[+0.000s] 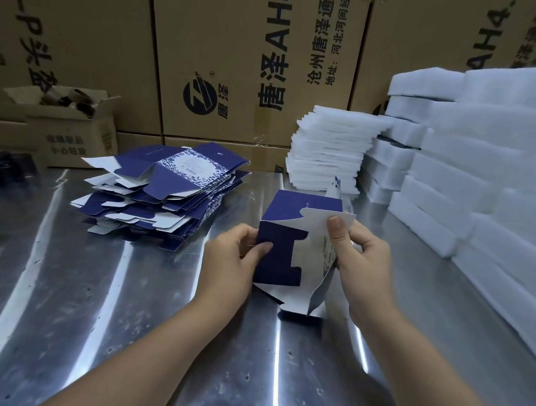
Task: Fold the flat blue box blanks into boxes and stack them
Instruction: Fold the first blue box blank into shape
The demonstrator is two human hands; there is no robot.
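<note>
A half-formed blue box [294, 210] with white inner flaps is held over the metal table [130, 319] at centre. My left hand [233, 257] grips its left side, thumb pressing a notched blue flap. My right hand [360, 254] pinches the white flap at the top right. Another white flap hangs down toward the table. A messy pile of flat blue box blanks [164, 194] lies to the back left, the top one showing a floral label.
Stacks of white foam pads [328, 153] stand behind the box, and bigger white foam blocks [480, 158] fill the right side. Large brown cartons [224, 61] wall off the back. A small open carton [72, 124] sits at the back left.
</note>
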